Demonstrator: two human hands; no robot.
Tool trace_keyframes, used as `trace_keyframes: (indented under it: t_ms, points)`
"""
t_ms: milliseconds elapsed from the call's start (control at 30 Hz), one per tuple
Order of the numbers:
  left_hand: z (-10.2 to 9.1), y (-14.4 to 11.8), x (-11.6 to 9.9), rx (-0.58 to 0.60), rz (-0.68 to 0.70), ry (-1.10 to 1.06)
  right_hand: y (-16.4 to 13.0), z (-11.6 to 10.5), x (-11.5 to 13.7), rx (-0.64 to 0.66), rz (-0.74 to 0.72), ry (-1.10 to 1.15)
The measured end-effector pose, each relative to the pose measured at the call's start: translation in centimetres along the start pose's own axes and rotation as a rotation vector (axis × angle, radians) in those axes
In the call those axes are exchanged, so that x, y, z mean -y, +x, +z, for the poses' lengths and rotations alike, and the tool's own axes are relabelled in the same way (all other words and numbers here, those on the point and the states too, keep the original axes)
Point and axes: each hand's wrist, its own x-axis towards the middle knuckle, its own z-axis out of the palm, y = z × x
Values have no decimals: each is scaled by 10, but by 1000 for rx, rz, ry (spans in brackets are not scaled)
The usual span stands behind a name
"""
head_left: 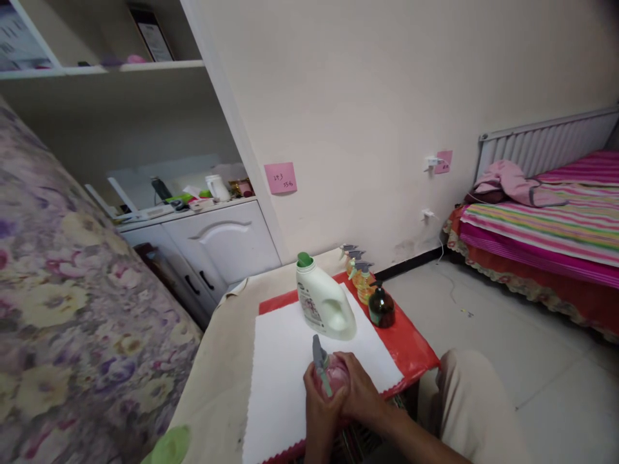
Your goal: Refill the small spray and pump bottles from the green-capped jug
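1. I see both hands wrapped around a pink spray bottle [330,376] over the white sheet [285,361] on the table [217,367].
2. My left hand [319,409] has its grip closed on the bottle's left side; my right hand [360,390] grips its right side.
3. The grey trigger head points up between the hands.
4. Just behind the pink bottle stands a white jug [323,301] with a green cap.
5. Right of the jug sit a dark bottle [382,307] and more sprayers [358,270].
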Motion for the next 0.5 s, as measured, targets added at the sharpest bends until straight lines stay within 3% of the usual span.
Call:
trace_keyframes:
  t_ms: [133, 233, 367, 500]
  points:
    - [-14, 1, -19, 70, 105, 57, -3, -6, 6, 34, -7, -10]
    - [-21, 0, -33, 224, 121, -25, -2, -21, 14, 173, 9, 71]
    - [-21, -4, -41, 383, 38, -208, -2, -39, 26, 386, 94, 363]
    - [-18, -7, -41, 398, -39, -267, -6, -41, 28, 350, 122, 368]
